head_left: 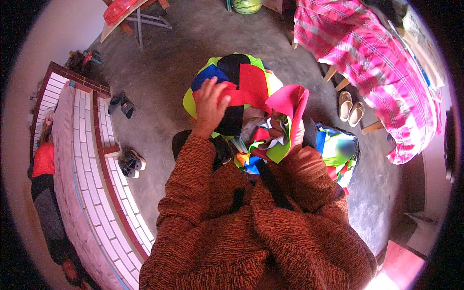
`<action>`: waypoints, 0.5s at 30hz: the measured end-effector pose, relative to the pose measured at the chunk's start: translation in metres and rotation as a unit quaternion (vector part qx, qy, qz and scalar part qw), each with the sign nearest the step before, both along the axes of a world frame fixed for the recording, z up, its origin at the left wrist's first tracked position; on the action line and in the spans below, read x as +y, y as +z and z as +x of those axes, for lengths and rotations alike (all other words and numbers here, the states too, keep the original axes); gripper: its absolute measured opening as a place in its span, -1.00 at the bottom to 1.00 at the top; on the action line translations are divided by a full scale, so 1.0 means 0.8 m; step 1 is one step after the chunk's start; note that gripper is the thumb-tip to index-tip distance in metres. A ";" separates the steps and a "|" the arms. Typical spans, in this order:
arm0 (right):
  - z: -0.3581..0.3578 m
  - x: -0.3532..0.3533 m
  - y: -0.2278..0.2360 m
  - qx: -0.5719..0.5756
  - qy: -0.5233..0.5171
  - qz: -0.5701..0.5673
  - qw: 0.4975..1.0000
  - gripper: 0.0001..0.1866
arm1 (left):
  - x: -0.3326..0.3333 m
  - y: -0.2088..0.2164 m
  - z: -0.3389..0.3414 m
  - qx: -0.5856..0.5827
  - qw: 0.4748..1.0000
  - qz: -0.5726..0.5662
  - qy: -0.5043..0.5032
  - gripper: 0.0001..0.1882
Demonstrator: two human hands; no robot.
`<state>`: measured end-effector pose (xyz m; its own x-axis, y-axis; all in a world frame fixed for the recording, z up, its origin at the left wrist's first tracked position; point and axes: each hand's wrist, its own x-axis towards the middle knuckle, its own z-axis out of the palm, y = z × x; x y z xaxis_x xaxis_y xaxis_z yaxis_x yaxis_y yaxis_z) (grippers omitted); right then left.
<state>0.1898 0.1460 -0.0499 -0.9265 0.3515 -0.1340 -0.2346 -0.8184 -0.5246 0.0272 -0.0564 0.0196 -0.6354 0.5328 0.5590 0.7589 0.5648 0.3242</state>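
Observation:
A round patchwork piece of cloth [253, 76] in red, black, blue and lime lies spread before my knees. My left hand [210, 107] rests flat on it, fingers apart, over a red strip that runs across to the right. In my right hand [297, 136] are red and lime fabric pieces [291, 101], folded up and standing above the palm; its fingers are partly hidden behind the cloth. Between my hands, over my lap, sits a loose heap of small coloured scraps [261, 134] in red, white, lime and blue.
A bag of bright scraps [338, 152] stands by my right knee. Beige slippers [345, 106] lie near the pink plaid cover [367, 63]. Dark sandals [126, 106] and shoes [130, 163] sit beside the white-tiled platform [92, 159]. A watermelon [246, 6] is at the back.

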 end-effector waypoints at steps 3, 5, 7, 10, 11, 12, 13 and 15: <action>-0.001 -0.002 -0.008 -0.002 -0.006 0.021 1.000 -0.77 | 0.008 -0.026 0.015 0.006 0.993 -0.116 0.022 -0.50; 0.001 -0.006 -0.019 -0.005 -0.012 0.035 0.999 -0.78 | 0.010 -0.032 0.018 -0.010 0.989 -0.146 0.028 -0.47; 0.000 -0.007 -0.034 -0.006 -0.016 0.042 0.999 -0.79 | 0.009 -0.029 0.017 -0.023 0.988 -0.149 0.022 -0.45; 0.000 -0.010 -0.028 -0.010 0.021 -0.006 1.000 -0.79 | 0.015 -0.009 0.025 -0.035 0.997 -0.072 0.009 -0.47; 0.002 -0.013 -0.006 -0.014 0.051 -0.042 0.998 -0.77 | 0.018 0.003 0.033 -0.035 0.999 -0.037 0.012 -0.48; 0.005 -0.016 0.019 -0.017 0.080 -0.079 0.994 -0.76 | 0.022 0.021 0.044 -0.110 0.993 0.034 -0.025 -0.48; 0.009 -0.017 0.043 -0.022 0.107 -0.115 0.987 -0.74 | 0.030 0.043 0.056 -0.186 0.975 0.106 -0.063 -0.49; 0.014 -0.020 0.065 -0.031 0.164 -0.184 0.969 -0.69 | 0.042 0.074 0.082 -0.318 0.919 0.200 -0.120 -0.51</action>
<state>0.2008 0.1300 0.0019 -0.9666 -0.0418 -0.2528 0.0916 -0.9778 -0.1887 0.0925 -0.0231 0.0784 -0.7928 0.5329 0.2959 0.4305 0.1459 0.8907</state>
